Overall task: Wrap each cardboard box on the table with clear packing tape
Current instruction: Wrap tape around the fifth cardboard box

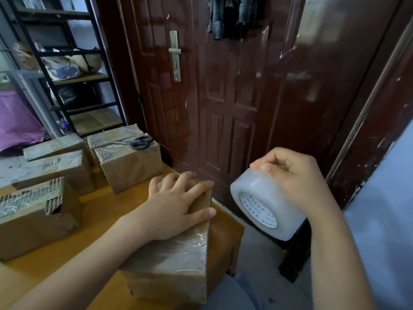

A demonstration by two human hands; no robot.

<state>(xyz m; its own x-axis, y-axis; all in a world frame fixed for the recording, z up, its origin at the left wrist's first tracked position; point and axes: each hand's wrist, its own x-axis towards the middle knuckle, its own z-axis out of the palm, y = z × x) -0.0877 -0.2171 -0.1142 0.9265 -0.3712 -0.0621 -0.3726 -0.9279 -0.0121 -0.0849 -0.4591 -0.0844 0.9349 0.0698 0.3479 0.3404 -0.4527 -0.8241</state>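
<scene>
Pressing our left hand [178, 204] flat, fingers spread, on the cardboard box [172, 262] at the table [96, 211] edge; our right hand [297, 177] is gripping the tape roll [266, 211] beside it; we are judging taut, overlapping pulls best.

I see a lived-in home room, probably an entryway: a dark red panelled door [223, 97] with clothing [234, 14] hung on it, a black metal shelf rack [67, 63] crammed with bags, and a small wooden table [107, 204].
</scene>
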